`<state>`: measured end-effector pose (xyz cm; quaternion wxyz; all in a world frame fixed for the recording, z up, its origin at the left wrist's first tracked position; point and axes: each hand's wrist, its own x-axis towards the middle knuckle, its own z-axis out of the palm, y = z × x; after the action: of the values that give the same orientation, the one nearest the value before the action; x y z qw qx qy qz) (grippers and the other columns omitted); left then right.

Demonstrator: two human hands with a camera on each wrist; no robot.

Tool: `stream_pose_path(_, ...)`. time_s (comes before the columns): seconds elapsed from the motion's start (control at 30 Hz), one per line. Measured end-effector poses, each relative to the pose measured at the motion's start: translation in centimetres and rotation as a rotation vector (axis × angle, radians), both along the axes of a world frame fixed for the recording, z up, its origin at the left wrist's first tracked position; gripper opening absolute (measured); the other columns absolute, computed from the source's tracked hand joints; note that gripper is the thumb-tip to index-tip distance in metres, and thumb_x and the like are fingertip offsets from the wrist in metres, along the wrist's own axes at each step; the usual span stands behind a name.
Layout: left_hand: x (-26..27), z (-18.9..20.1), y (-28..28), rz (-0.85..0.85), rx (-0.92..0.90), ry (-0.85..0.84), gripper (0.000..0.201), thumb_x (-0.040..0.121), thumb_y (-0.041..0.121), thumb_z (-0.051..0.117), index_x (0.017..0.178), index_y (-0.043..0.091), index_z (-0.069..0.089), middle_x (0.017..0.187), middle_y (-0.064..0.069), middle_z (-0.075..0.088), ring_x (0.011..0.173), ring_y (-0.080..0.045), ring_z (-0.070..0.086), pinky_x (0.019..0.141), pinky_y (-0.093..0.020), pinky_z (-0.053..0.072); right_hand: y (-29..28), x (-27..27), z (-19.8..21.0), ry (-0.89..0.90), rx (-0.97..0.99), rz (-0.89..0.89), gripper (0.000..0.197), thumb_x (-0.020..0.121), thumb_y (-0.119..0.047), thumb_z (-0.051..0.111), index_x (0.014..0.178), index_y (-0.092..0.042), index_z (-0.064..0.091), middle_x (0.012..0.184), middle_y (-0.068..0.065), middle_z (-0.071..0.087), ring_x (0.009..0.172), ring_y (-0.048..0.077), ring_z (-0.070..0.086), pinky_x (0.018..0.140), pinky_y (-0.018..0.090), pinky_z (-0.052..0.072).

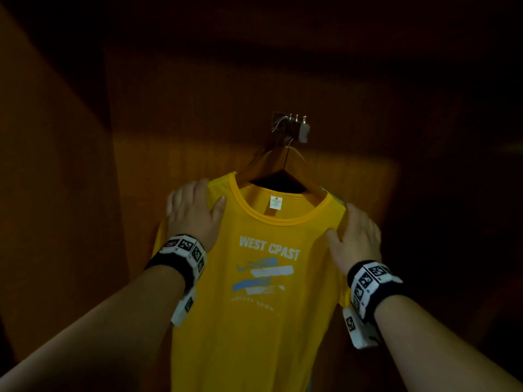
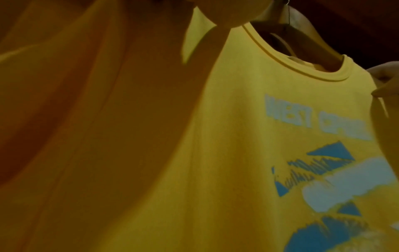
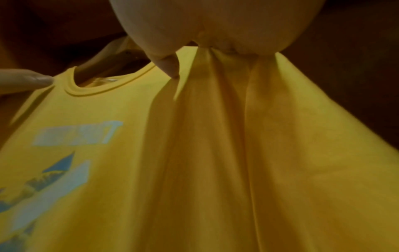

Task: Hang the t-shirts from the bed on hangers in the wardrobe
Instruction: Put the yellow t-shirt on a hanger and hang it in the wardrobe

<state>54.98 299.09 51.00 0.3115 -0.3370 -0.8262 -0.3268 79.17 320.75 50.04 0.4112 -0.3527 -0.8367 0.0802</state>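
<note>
A yellow t-shirt [image 1: 254, 321] printed "WEST COAST" hangs on a wooden hanger [image 1: 271, 162] from a metal hook [image 1: 294, 125] on the wardrobe's back panel. My left hand [image 1: 195, 210] wraps over the shirt's left shoulder, thumb on the front near the collar and fingers behind. My right hand [image 1: 353, 236] grips the right shoulder. In the right wrist view the fabric [image 3: 215, 119] bunches into folds under that hand [image 3: 215, 22], and the left thumb [image 3: 28, 80] touches the collar. The left wrist view shows the shirt front [image 2: 215, 153], the hanger [image 2: 302, 39] and the right hand's fingers [image 2: 386, 81].
The wardrobe is dark brown wood and dimly lit. Its back panel [image 1: 169, 123] stands right behind the shirt, and a side wall [image 1: 42, 165] closes in on the left. A small white tag [image 1: 303, 132] hangs from the hook.
</note>
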Motion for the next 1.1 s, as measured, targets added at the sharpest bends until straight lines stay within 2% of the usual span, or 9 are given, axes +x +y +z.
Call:
stream_pose_path(0.23, -0.8, -0.9, 0.7, 0.015, 0.008, 0.048, 0.067, 0.102, 0.06, 0.03, 0.147, 0.012, 0.041, 0.144, -0.012, 0.051, 0.136, -0.031, 0.042, 0.12, -0.05, 0.022, 0.9, -0.8, -0.7, 0.054, 0.084, -0.052, 0.069, 0.094, -0.043, 0.063, 0.149, -0.009, 0.038, 0.144, 0.016, 0.051, 0.137, 0.034, 0.043, 0.12, 0.049, 0.024)
stream_pose_path(0.53, 1.1, -1.0, -0.6, 0.101, -0.042, -0.016, 0.068, 0.104, 0.058, 0.035, 0.151, 0.009, 0.038, 0.149, -0.013, 0.046, 0.14, -0.034, 0.037, 0.119, -0.05, 0.022, 1.0, -0.2, 0.1, 0.028, 0.117, -0.03, 0.065, 0.093, -0.047, 0.062, 0.143, -0.008, 0.044, 0.135, 0.015, 0.056, 0.128, 0.035, 0.049, 0.114, 0.052, 0.031)
stream_pose_path(0.63, 1.8, -0.8, -1.1, 0.118, -0.062, -0.015, 0.073, 0.103, 0.063, 0.028, 0.151, 0.009, 0.038, 0.149, -0.013, 0.048, 0.139, -0.033, 0.039, 0.118, -0.049, 0.026, 1.1, 0.2, 0.2, 0.011, 0.121, 0.0, 0.065, 0.093, -0.048, 0.062, 0.142, -0.009, 0.045, 0.135, 0.015, 0.057, 0.127, 0.035, 0.05, 0.113, 0.052, 0.033)
stream_pose_path(0.77, 3.2, -0.7, -2.1, 0.146, -0.126, -0.039, 0.081, 0.099, 0.069, 0.023, 0.155, 0.011, 0.032, 0.154, -0.01, 0.043, 0.143, -0.03, 0.036, 0.121, -0.046, 0.024, 1.4, 0.9, 0.9, -0.01, 0.146, 0.017, 0.063, 0.093, -0.047, 0.062, 0.14, -0.008, 0.046, 0.132, 0.016, 0.058, 0.123, 0.037, 0.053, 0.109, 0.052, 0.036)
stream_pose_path(0.97, 5.7, 1.5, -3.5, 0.165, -0.224, -0.177, 0.083, 0.1, 0.07, 0.03, 0.161, 0.014, 0.021, 0.164, -0.009, 0.03, 0.152, -0.028, 0.026, 0.124, -0.045, 0.022, 1.7, 1.5, 2.2, -0.092, 0.097, 0.084, 0.064, 0.094, -0.047, 0.061, 0.141, -0.006, 0.046, 0.129, 0.018, 0.058, 0.12, 0.039, 0.053, 0.109, 0.052, 0.033)
stream_pose_path(1.03, 6.2, 2.4, -4.5, 0.139, -0.29, -0.231, 0.085, 0.1, 0.071, 0.031, 0.163, 0.018, 0.015, 0.169, -0.006, 0.022, 0.155, -0.027, 0.021, 0.126, -0.045, 0.02, 2.0, 1.8, 2.8, -0.156, 0.072, 0.105, 0.065, 0.094, -0.049, 0.059, 0.143, -0.008, 0.044, 0.134, 0.017, 0.056, 0.125, 0.038, 0.051, 0.113, 0.052, 0.029)
stream_pose_path(1.1, 6.5, 3.3, -5.7, 0.125, -0.355, -0.263, 0.088, 0.098, 0.074, 0.03, 0.165, 0.023, 0.004, 0.172, -0.002, 0.012, 0.157, -0.025, 0.014, 0.127, -0.046, 0.018, 2.3, 2.2, 3.5, -0.226, 0.072, 0.108, 0.065, 0.095, -0.052, 0.055, 0.146, -0.013, 0.04, 0.143, 0.014, 0.052, 0.135, 0.033, 0.044, 0.12, 0.052, 0.02)
